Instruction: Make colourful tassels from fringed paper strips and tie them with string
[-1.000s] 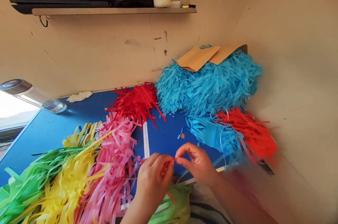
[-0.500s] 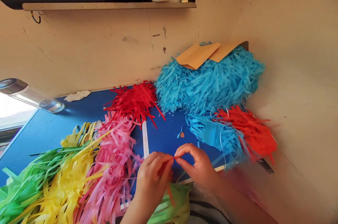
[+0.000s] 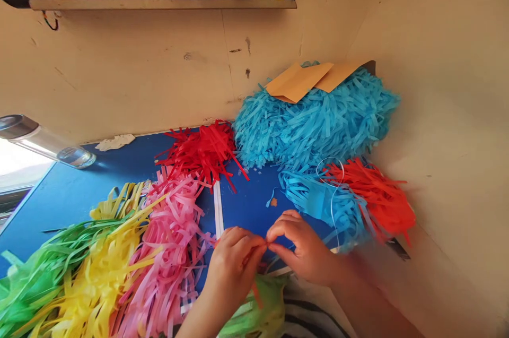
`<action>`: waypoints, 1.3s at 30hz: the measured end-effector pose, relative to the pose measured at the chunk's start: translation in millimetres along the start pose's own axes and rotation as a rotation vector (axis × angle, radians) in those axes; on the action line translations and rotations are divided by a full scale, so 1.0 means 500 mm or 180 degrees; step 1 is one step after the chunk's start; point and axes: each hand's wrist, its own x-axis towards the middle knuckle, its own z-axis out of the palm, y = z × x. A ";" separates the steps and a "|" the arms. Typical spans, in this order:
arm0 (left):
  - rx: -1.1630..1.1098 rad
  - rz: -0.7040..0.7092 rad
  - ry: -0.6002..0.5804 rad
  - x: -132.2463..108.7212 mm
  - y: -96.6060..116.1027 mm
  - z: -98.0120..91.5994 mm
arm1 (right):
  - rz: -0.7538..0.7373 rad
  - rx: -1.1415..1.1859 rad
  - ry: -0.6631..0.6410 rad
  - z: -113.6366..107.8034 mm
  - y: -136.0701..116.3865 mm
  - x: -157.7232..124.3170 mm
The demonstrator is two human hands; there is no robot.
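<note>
Left fingers [image 3: 252,242] and right fingers [image 3: 280,228] pinch orange ribbon [image 3: 257,294], the tabletop bottle's [image 3: 48,141] contents unclear.

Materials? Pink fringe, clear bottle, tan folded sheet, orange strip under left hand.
Pink fringe: tissue paper or nonwoven, probably; limp strips, soft sheen.
Clear bottle: glass or plastic, glossy; see-through wall.
Tan folded sheet: likely matte card; crisp edges.
Orange strip under left hand: perhaps paper, matte; flat, too small to settle.

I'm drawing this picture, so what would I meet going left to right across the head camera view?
Green strips, yellow strips, pink strips, the left hand, the right hand, orange-red strips.
</note>
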 end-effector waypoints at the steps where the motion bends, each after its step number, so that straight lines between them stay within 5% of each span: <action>1: 0.0011 0.0019 0.0011 0.000 0.001 -0.001 | 0.0020 0.0004 0.0016 -0.001 0.000 0.000; 16: -0.0150 0.0128 0.0287 -0.009 -0.023 -0.003 | 0.0374 0.0251 0.0066 0.001 0.001 0.000; 29: 0.0184 0.0152 0.0299 -0.002 -0.024 -0.005 | -0.0107 -0.0175 0.0587 0.003 0.004 -0.005; 39: 0.0189 0.0600 0.0561 -0.005 -0.006 0.021 | -0.0185 -0.0703 0.0732 0.011 -0.009 -0.016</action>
